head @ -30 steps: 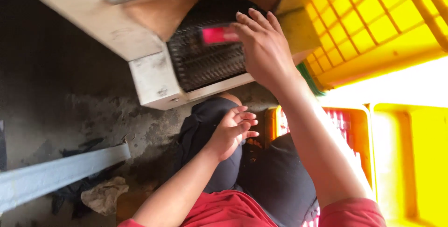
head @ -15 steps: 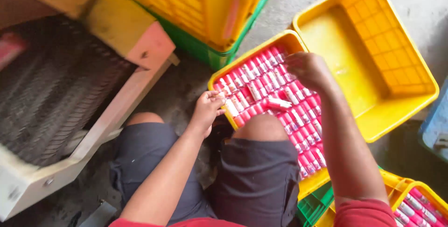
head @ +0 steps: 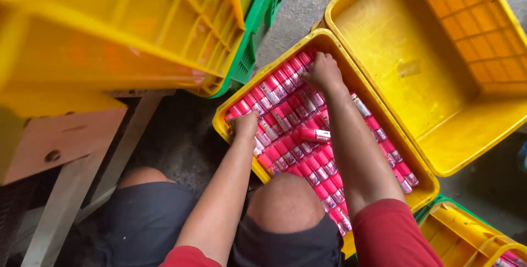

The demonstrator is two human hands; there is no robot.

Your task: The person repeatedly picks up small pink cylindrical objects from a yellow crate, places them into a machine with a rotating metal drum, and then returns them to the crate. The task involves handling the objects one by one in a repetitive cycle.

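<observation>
Pink tubes lie packed in rows inside the yellow crate between the seated person's knees, where half a second ago the view still took in the mesh machine to the crate's left and now only stacked yellow crates show there. Since then the right hand has moved to the crate's far corner, fingers curled down onto the tubes, whether gripping one I cannot tell, while the left hand presses closed-fingered on tubes at the crate's left rim; one loose tube lies crosswise on the rows; an empty yellow crate sits to its right
</observation>
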